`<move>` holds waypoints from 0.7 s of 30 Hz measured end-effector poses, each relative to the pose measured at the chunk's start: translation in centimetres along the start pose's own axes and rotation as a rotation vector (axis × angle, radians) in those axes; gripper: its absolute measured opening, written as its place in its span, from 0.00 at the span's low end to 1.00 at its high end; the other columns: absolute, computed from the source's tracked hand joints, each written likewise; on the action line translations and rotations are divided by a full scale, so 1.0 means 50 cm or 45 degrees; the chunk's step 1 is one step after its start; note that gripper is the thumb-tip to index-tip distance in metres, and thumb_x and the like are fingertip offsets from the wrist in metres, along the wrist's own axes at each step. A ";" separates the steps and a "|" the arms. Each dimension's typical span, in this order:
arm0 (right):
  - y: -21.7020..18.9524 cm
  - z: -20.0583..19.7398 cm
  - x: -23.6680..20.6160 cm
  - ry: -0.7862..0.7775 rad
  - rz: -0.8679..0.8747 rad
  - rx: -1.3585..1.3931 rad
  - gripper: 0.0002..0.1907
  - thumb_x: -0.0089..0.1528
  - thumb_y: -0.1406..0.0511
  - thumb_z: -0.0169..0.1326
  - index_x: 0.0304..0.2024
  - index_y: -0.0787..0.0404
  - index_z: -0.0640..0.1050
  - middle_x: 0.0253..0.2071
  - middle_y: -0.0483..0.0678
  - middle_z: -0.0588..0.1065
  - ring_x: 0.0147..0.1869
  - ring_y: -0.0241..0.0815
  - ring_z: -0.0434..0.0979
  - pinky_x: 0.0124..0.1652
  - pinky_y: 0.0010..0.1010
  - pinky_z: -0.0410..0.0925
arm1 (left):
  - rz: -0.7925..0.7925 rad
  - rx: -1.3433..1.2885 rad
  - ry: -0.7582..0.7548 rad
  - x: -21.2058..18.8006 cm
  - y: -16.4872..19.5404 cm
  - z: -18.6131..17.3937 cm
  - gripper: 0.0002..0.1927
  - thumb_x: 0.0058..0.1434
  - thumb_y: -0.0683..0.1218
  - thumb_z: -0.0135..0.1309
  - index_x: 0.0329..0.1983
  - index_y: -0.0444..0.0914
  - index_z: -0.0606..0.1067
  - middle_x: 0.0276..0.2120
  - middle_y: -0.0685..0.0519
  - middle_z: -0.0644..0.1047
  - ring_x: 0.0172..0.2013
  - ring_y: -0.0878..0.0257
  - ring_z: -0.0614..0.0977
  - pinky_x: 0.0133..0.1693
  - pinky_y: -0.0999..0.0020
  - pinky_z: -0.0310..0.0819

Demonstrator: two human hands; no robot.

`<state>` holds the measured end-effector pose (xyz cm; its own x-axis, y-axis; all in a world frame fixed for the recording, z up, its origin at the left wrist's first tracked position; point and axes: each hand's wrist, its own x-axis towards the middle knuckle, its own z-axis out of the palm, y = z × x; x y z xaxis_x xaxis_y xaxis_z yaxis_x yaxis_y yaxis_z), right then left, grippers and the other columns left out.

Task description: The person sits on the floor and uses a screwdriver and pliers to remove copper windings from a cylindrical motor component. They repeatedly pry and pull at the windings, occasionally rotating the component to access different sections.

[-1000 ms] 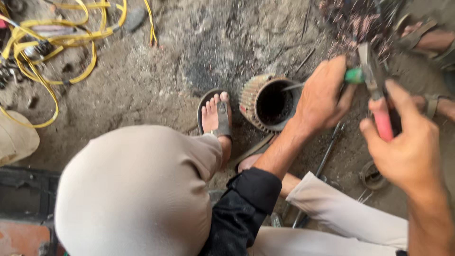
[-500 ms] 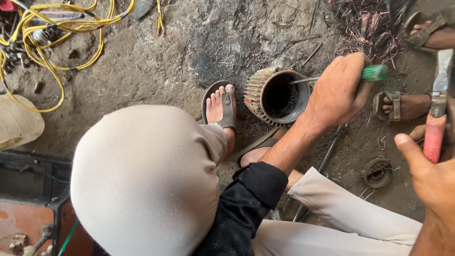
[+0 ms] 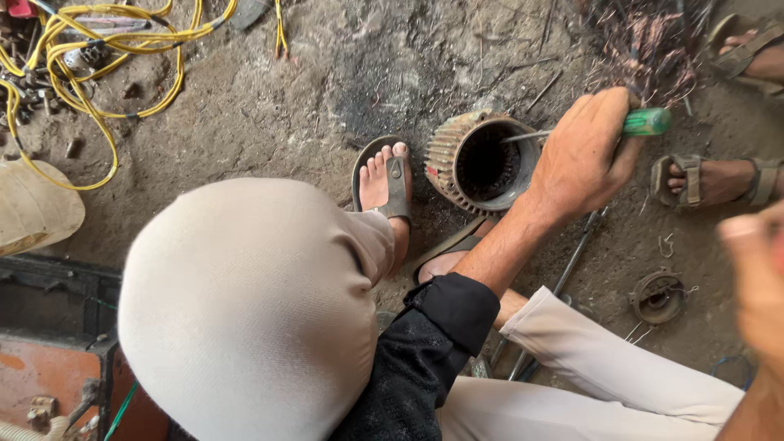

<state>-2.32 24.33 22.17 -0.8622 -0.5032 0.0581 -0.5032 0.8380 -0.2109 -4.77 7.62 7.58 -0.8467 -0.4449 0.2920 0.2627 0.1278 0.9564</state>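
Note:
My left hand (image 3: 584, 159) is shut on a green-handled screwdriver (image 3: 645, 122), and its thin shaft reaches into the bore of a ribbed motor stator (image 3: 445, 155) lying on the dirt floor. My sandalled foot (image 3: 384, 180) rests just left of the stator, and my other foot is tucked under it. My right hand (image 3: 759, 278) is a blur at the right edge; whether it holds anything cannot be made out. My bent knee in beige cloth (image 3: 245, 310) fills the lower left.
A tangle of stripped copper wire (image 3: 653, 41) lies beyond the stator. Another person's sandalled feet (image 3: 710, 180) are at the right. A round metal cover (image 3: 657, 296) and a thin rod (image 3: 572, 261) lie near my leg. Yellow cable (image 3: 90, 73) coils top left, above an orange box (image 3: 49, 384).
My right hand, which held a red-handled tool, has dropped toward the right edge and blurred; the tool is no longer seen. My left hand keeps the screwdriver at the stator.

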 end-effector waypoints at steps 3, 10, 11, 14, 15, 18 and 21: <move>-0.041 0.021 0.024 -0.004 0.290 0.544 0.12 0.69 0.69 0.58 0.53 0.62 0.73 0.46 0.46 0.76 0.44 0.35 0.75 0.43 0.27 0.69 | -0.004 -0.036 0.000 -0.006 -0.007 -0.004 0.12 0.65 0.43 0.56 0.46 0.38 0.65 0.36 0.47 0.71 0.39 0.49 0.74 0.42 0.57 0.69; -0.027 0.025 0.018 0.069 0.173 0.292 0.21 0.65 0.73 0.58 0.60 0.70 0.72 0.39 0.49 0.72 0.40 0.36 0.71 0.42 0.30 0.66 | 0.039 0.074 -0.022 0.000 0.017 -0.017 0.16 0.59 0.43 0.56 0.46 0.37 0.66 0.40 0.43 0.70 0.41 0.43 0.73 0.44 0.52 0.68; 0.003 0.021 0.002 0.052 0.276 0.406 0.18 0.66 0.73 0.58 0.57 0.68 0.72 0.36 0.45 0.68 0.36 0.34 0.66 0.40 0.28 0.65 | 0.074 0.047 -0.025 -0.002 0.024 -0.011 0.16 0.59 0.44 0.57 0.47 0.37 0.66 0.40 0.44 0.71 0.42 0.44 0.74 0.45 0.53 0.68; 0.094 0.043 -0.067 -0.053 0.635 0.576 0.07 0.74 0.70 0.57 0.48 0.65 0.71 0.35 0.41 0.68 0.36 0.32 0.65 0.40 0.27 0.62 | 0.071 0.010 -0.121 -0.035 0.043 0.006 0.17 0.58 0.47 0.58 0.47 0.39 0.66 0.39 0.46 0.73 0.43 0.47 0.75 0.46 0.54 0.70; 0.119 0.052 -0.096 -0.058 0.746 0.638 0.08 0.75 0.69 0.58 0.47 0.64 0.70 0.35 0.40 0.67 0.35 0.32 0.64 0.39 0.26 0.61 | 0.068 0.018 -0.135 -0.043 0.043 0.012 0.17 0.58 0.47 0.58 0.46 0.39 0.66 0.38 0.47 0.73 0.43 0.48 0.76 0.46 0.55 0.70; 0.158 0.057 -0.147 0.008 0.868 0.722 0.12 0.73 0.68 0.62 0.49 0.63 0.70 0.33 0.41 0.66 0.32 0.33 0.61 0.33 0.26 0.56 | 0.052 0.001 -0.128 -0.053 0.026 0.023 0.15 0.58 0.47 0.58 0.45 0.40 0.68 0.37 0.49 0.74 0.41 0.50 0.77 0.45 0.57 0.70; 0.121 0.050 -0.151 -0.008 0.770 0.626 0.11 0.74 0.71 0.61 0.50 0.68 0.71 0.37 0.45 0.70 0.36 0.35 0.67 0.38 0.25 0.62 | 0.049 0.010 -0.073 -0.044 0.003 0.022 0.15 0.59 0.47 0.59 0.45 0.40 0.68 0.36 0.49 0.74 0.40 0.50 0.77 0.44 0.58 0.71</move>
<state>1.32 32.67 18.00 -0.9777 0.0091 -0.2099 0.1388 0.7778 -0.6130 -3.37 9.59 7.09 -0.8611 -0.3883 0.3283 0.2919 0.1510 0.9444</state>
